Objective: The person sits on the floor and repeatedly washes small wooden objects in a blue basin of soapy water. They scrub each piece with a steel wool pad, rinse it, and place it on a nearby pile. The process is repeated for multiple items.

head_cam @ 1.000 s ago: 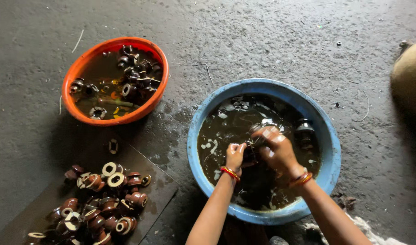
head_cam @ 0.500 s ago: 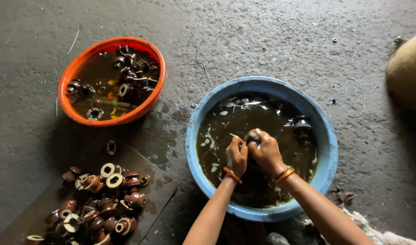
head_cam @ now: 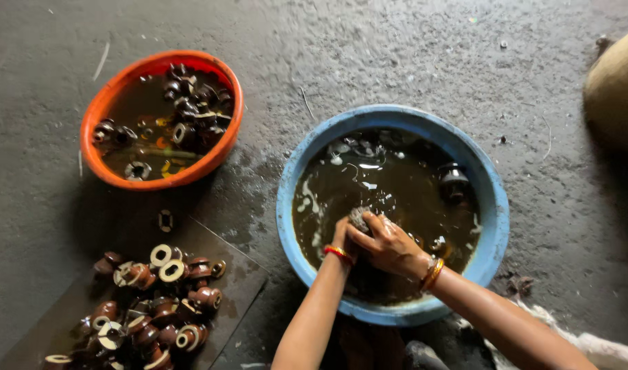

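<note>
Head view, lower centre of frame: both hands meet over the near side of the blue basin (head_cam: 495,226), low to the murky brown water, so what they work stays wet. Right hand (head_cam: 390,245) is closed over a grey scrubbing pad (head_cam: 359,218); left hand (head_cam: 342,240), largely hidden behind it, seems to clasp something under the pad, though its grip cannot be told. At lower left, brown ceramic insulators (head_cam: 153,305), glossy with pale ring-shaped ends, lie heaped on a dark sheet (head_cam: 242,277) on the floor. Farther off, upper left, an orange basin (head_cam: 94,116) holds more insulators soaking. A sack (head_cam: 619,89) sits at the right edge.
</note>
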A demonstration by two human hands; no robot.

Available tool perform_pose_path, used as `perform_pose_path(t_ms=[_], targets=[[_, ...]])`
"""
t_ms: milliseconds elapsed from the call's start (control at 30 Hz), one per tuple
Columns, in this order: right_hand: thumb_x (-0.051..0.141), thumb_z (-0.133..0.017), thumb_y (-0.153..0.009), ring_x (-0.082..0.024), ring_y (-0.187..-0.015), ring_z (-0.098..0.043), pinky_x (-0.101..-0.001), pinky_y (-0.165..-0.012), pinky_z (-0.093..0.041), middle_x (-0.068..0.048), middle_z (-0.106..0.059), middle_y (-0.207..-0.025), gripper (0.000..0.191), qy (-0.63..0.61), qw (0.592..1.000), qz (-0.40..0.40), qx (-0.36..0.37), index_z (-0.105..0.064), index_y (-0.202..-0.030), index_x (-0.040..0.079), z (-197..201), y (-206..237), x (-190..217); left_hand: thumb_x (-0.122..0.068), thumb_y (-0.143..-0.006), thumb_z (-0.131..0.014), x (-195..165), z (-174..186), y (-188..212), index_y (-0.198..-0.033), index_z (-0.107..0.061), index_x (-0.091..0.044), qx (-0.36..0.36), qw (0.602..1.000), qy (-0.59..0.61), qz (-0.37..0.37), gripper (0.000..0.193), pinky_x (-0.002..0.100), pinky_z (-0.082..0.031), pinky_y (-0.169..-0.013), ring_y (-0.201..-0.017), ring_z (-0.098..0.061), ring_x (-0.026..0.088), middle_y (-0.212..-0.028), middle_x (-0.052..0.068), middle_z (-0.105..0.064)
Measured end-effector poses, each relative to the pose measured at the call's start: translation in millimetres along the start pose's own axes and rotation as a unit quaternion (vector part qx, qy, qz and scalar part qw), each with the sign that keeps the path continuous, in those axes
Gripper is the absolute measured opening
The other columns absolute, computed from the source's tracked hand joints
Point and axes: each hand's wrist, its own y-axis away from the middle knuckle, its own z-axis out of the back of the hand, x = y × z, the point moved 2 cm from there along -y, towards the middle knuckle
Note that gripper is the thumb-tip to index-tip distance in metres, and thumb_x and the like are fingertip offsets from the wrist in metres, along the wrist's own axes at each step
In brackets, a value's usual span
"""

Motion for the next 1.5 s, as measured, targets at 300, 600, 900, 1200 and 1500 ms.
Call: perform_pose_path(t_ms=[300,600,900,1200,1500], targets=[[0.009,-0.061,-0.091,-0.043,-0.079,-0.069,-0.0523,-0.065,-0.056,-0.025,-0.067,-0.104,0.032,0.037,0.964,-0.231,0.127,-0.052,-0.122,0.005,-22,-4,-15,-0.012,-0.096,-0.065,-19,-4,0,-0.082,-0.067,0.001,-0.136,0.806,-0.414,-0.401,0.019,0.029,-0.046,-0.058,-0.066,-0.054,0.008,-0.069,0.002,-0.064],[0.018,-0.078,-0.067,-0.045,-0.087,-0.07,-0.0496,-0.073,-0.057,-0.026,-0.071,-0.089,0.047,-0.13,0.907,-0.342,0.21,-0.06,-0.107,0.002,-28,-5,-63,-0.014,-0.095,-0.065,-21,-43,42,-0.093,-0.068,0.0,-0.098,0.696,-0.462,-0.542,0.015,0.028,-0.052,-0.067,-0.073,-0.064,0.008,-0.08,0.003,-0.07],[0.015,-0.079,-0.064,-0.037,-0.114,-0.065,-0.0436,-0.095,-0.053,-0.02,-0.062,-0.129,0.075,-0.168,0.928,-0.296,0.15,-0.057,-0.135,0.014,25,2,-104,-0.043,-0.103,-0.049,-24,0,7,-0.097,-0.064,-0.011,-0.044,0.971,-0.072,-0.225,0.036,0.03,-0.048,-0.043,-0.052,-0.065,0.023,-0.073,0.009,-0.069],[0.019,-0.07,-0.067,-0.046,-0.141,-0.04,-0.0658,-0.1,-0.039,-0.019,-0.038,-0.159,0.077,0.261,0.923,-0.26,0.113,-0.053,-0.142,0.017,-25,16,-117,-0.057,-0.105,-0.04,-24,17,1,-0.099,-0.067,-0.004,0.071,0.992,0.066,-0.084,0.06,0.03,-0.045,-0.043,-0.055,-0.063,0.026,-0.076,0.017,-0.069],[0.007,-0.071,-0.08,-0.034,-0.112,-0.066,-0.0419,-0.098,-0.054,-0.013,-0.07,-0.118,0.044,-0.186,0.925,-0.327,0.04,-0.074,-0.123,0.016,-4,7,-129,-0.055,-0.102,-0.042,-10,17,-12,-0.1,-0.07,-0.01,-0.03,0.998,-0.053,-0.034,0.053,0.031,-0.045,-0.042,-0.052,-0.061,0.023,-0.079,0.016,-0.072]])
